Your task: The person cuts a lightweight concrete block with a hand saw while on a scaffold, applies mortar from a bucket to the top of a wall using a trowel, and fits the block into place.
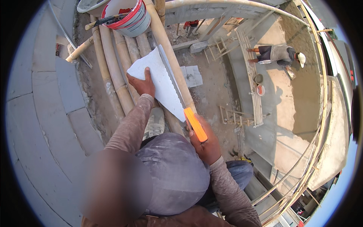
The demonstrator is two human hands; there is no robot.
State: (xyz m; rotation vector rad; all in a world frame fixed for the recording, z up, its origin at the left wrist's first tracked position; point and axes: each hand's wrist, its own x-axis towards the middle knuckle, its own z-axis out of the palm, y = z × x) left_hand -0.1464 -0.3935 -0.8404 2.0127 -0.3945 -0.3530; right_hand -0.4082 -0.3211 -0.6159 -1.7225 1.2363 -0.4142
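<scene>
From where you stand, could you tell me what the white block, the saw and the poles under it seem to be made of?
The white block, steadied by the left hand, looks like lightweight aerated concrete: chalky, matt, sharp-edged. The saw in the right hand has a grey, dull metal toothed blade and a glossy orange handle, probably plastic. The poles look like bamboo: pale, round, ringed with nodes and dusty.

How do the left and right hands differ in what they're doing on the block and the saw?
The left hand lies flat on the white block, pressing it onto the bamboo poles; the right hand is closed around the orange handle of the handsaw. The left sits farther out, the right closer to the body. Both are bare, with long dusty sleeves.
</scene>
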